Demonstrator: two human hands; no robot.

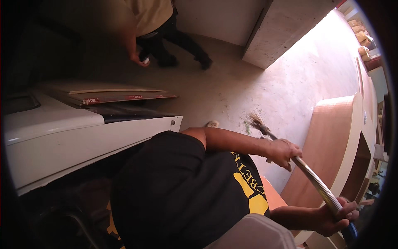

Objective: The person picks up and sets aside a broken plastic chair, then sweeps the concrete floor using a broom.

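My two hands grip one long broom [314, 179] that slants across the right side of the head view. My left hand [286, 152] is wrapped round the upper-middle of its shiny metallic handle. Lower down, towards the blue end of the handle, my right hand [339, 216] has its fingers curled round it. Stiff straw-coloured bristles [258, 120] at the far end are down at the floor, beside scattered debris and green bits [248, 128]. My black shirt [174, 186] with yellow print fills the lower middle.
A pale wooden cabinet [331, 137] with a curved edge stands at right, close to the broom. Stacked boards [124, 96] lie beside a white panelled body [83, 137] at left. Another person [153, 25] stands far left of a concrete column [277, 31], holding something small and white.
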